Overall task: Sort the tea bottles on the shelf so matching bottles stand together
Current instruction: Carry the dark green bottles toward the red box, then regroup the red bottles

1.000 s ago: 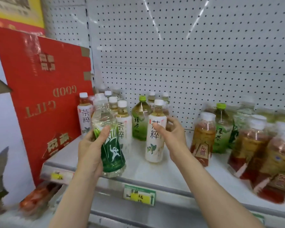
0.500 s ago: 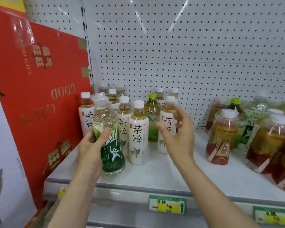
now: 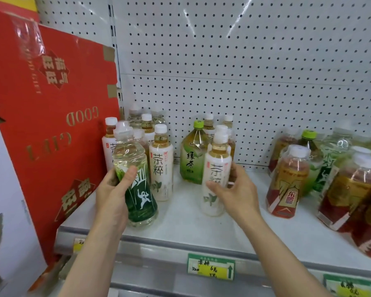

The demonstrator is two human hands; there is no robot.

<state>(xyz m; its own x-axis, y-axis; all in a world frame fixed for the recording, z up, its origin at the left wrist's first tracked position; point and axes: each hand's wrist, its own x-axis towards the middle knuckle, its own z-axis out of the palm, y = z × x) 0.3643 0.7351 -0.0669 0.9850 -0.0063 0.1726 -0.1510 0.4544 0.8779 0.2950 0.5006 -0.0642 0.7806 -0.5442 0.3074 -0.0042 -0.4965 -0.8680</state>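
Observation:
My left hand (image 3: 114, 189) grips a clear bottle with a dark green label (image 3: 133, 179) at the shelf's front left. My right hand (image 3: 234, 189) holds a white-labelled tea bottle (image 3: 215, 174) in the middle of the shelf (image 3: 180, 224); its base is near the shelf surface. Another white-labelled bottle (image 3: 161, 163) stands between the two, with more of the same kind behind it at the left. A green-capped green tea bottle (image 3: 193, 155) stands behind my right hand. Amber bottles with red and gold labels (image 3: 287, 183) crowd the right side.
A tall red gift carton (image 3: 51, 125) leans against the shelf's left end. White pegboard (image 3: 244, 71) backs the shelf. Price tags (image 3: 211, 267) hang on the front rail. More green-labelled bottles (image 3: 330, 159) stand at the back right.
My right hand has taken a white-labelled bottle from the back group and drawn it forward to the middle. My left hand keeps its hold on the green-labelled bottle.

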